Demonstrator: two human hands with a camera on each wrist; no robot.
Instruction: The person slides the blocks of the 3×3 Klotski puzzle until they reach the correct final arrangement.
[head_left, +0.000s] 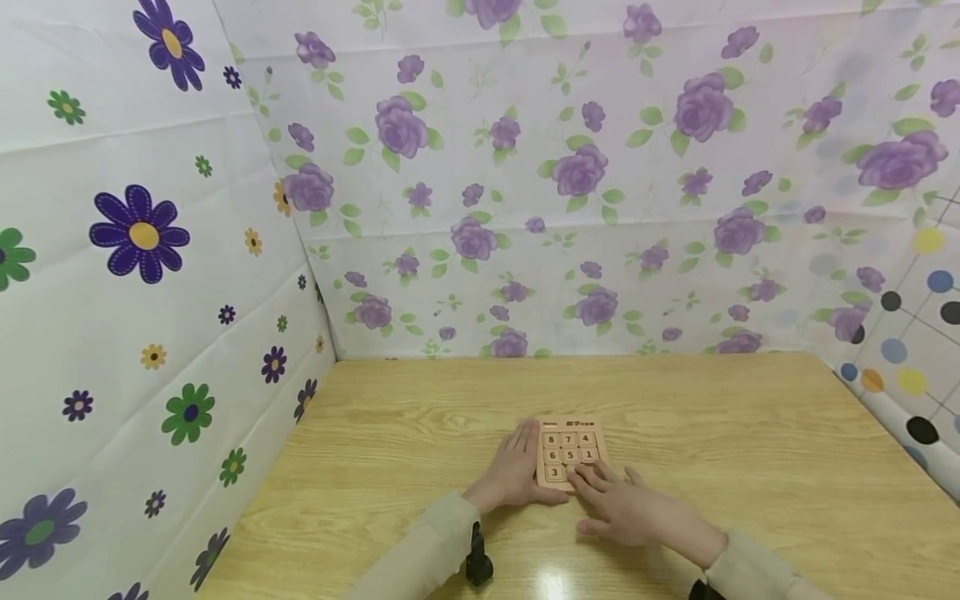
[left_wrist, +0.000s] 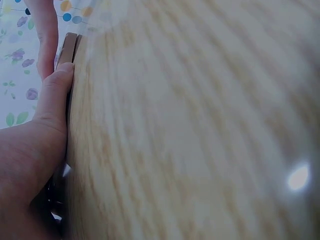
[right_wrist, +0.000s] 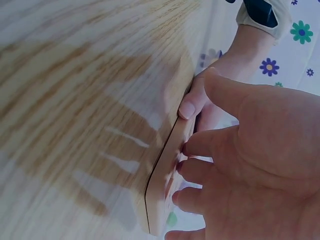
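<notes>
A wooden number sliding puzzle (head_left: 570,442) lies flat on the table, its square tiles set in rows. The rows read 8 7 4, then 6 5 1, then 3, with the lower right part hidden under fingers. My left hand (head_left: 514,472) steadies it from the left, fingers straight along the left edge and thumb at the near edge. In the left wrist view that thumb (left_wrist: 56,92) lies against the puzzle's side. Fingertips of my right hand (head_left: 622,504) touch the tiles at the lower right, the fingers extended and the thumb apart, as the right wrist view also shows.
The wood-grain table (head_left: 405,417) spreads around the puzzle on all sides. Flower-print cloth (head_left: 480,183) hangs behind it and daisy-print cloth (head_left: 150,333) on the left. Dotted cloth (head_left: 915,350) borders the right side. Dark bands are on both wrists.
</notes>
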